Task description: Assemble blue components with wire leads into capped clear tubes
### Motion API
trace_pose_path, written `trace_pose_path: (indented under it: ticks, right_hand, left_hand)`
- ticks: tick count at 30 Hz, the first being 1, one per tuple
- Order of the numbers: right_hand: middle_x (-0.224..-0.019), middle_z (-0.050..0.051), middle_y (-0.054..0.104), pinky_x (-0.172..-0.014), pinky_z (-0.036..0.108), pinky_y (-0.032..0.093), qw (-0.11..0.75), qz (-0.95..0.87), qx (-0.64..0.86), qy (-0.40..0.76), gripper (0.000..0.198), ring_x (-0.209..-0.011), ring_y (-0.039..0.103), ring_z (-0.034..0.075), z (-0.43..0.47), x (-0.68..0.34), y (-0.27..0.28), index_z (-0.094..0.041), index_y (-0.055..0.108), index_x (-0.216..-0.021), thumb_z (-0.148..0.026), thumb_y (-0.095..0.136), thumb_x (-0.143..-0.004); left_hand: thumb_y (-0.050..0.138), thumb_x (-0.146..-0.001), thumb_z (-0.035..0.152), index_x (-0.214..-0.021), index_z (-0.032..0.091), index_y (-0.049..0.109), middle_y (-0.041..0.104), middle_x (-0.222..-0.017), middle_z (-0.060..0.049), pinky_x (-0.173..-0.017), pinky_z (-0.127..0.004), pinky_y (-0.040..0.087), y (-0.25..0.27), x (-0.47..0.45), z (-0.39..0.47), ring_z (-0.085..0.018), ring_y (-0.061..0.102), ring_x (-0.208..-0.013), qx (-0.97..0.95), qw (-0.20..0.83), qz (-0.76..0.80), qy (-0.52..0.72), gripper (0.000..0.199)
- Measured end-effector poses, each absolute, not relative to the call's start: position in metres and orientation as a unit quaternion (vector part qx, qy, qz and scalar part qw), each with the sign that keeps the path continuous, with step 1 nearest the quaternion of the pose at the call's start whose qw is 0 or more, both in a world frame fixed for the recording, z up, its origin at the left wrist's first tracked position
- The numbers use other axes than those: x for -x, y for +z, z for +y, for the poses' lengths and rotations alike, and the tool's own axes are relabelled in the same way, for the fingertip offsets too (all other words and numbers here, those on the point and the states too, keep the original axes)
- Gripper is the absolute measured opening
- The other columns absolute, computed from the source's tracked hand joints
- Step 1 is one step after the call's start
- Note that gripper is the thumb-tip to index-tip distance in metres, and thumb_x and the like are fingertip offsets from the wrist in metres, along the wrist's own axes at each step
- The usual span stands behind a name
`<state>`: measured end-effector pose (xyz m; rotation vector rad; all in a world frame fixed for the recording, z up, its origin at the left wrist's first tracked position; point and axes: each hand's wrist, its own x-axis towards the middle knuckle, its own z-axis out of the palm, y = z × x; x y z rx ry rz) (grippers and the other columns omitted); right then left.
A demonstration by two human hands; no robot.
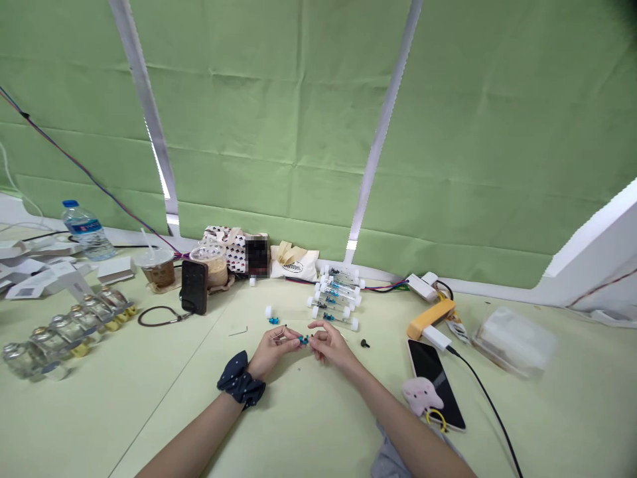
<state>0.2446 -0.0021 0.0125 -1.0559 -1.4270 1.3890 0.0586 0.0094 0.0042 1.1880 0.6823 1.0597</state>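
Blue and small, a knobbly part [303, 340] is clamped in the left hand's [273, 348] fingers; whether the right hand's [332, 345] are clamped on it cannot be told.

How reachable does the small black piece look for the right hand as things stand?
Probably yes: the small black piece lies just right of the right hand on the table, with nothing bulky between, though that hand seems busy at a blue part.
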Motion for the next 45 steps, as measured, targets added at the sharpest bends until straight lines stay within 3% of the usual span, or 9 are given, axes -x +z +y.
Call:
trace_pose_path:
  ticks: [6,14,21,28,35,45]
  right_hand:
    - [-0.059,-0.006,0.054,-0.039,0.017,0.034,0.419,-0.578,0.416,0.563,0.042,-0.043,0.047,0.007,-0.0032,-0.2437,0.0132,-0.021,0.045,-0.096,-0.052,0.059,-0.071]
    - [-0.051,-0.003,0.053,-0.036,0.018,0.034,0.414,-0.570,0.464,0.537,0.047,-0.038,0.044,0.006,0.0025,-0.2449,0.0068,-0.016,0.048,-0.066,-0.062,0.054,-0.070]
    - [-0.057,-0.002,0.056,-0.036,0.017,0.034,0.398,-0.580,0.452,0.549,0.043,-0.041,0.047,0.006,0.0010,-0.2451,0.0054,-0.016,0.050,-0.073,-0.059,0.056,-0.071]
    - [-0.058,-0.001,0.057,-0.038,0.017,0.035,0.371,-0.603,0.442,0.551,0.044,-0.044,0.048,0.007,-0.0003,-0.2445,0.0040,-0.015,0.050,-0.068,-0.059,0.055,-0.072]
    - [-0.056,-0.004,0.052,-0.037,0.018,0.034,0.428,-0.577,0.455,0.527,0.042,-0.040,0.045,0.006,0.0019,-0.2454,0.0070,-0.016,0.053,-0.079,-0.057,0.058,-0.069]
    - [-0.058,-0.005,0.055,-0.039,0.018,0.035,0.406,-0.587,0.416,0.564,0.043,-0.042,0.047,0.007,-0.0031,-0.2433,0.0125,-0.020,0.049,-0.095,-0.054,0.060,-0.070]
  left_hand:
    - [0.073,-0.065,0.025,-0.068,0.012,0.059,0.065,-0.088,-0.007,-0.079,-0.035,0.049,0.0095,-0.0581,0.0080,-0.019,0.064,-0.079,-0.512,0.656,0.295,0.470,0.019]
    - [0.075,-0.063,0.025,-0.067,0.012,0.057,0.066,-0.087,-0.007,-0.076,-0.036,0.050,0.0053,-0.0599,0.0078,-0.017,0.064,-0.072,-0.525,0.667,0.286,0.445,0.022]
    - [0.073,-0.065,0.026,-0.069,0.013,0.059,0.065,-0.088,-0.007,-0.076,-0.034,0.050,0.0085,-0.0596,0.0074,-0.018,0.063,-0.078,-0.525,0.641,0.297,0.474,0.020]
    - [0.073,-0.065,0.026,-0.069,0.012,0.059,0.065,-0.087,-0.007,-0.079,-0.036,0.050,0.0074,-0.0585,0.0097,-0.018,0.063,-0.078,-0.512,0.647,0.297,0.481,0.020]
    - [0.073,-0.064,0.025,-0.067,0.012,0.055,0.066,-0.086,-0.007,-0.077,-0.036,0.050,0.0081,-0.0604,0.0051,-0.018,0.065,-0.073,-0.538,0.675,0.274,0.423,0.022]
    - [0.072,-0.066,0.026,-0.068,0.013,0.059,0.066,-0.090,-0.007,-0.080,-0.036,0.049,0.0096,-0.0590,0.0078,-0.018,0.063,-0.079,-0.524,0.641,0.297,0.475,0.019]
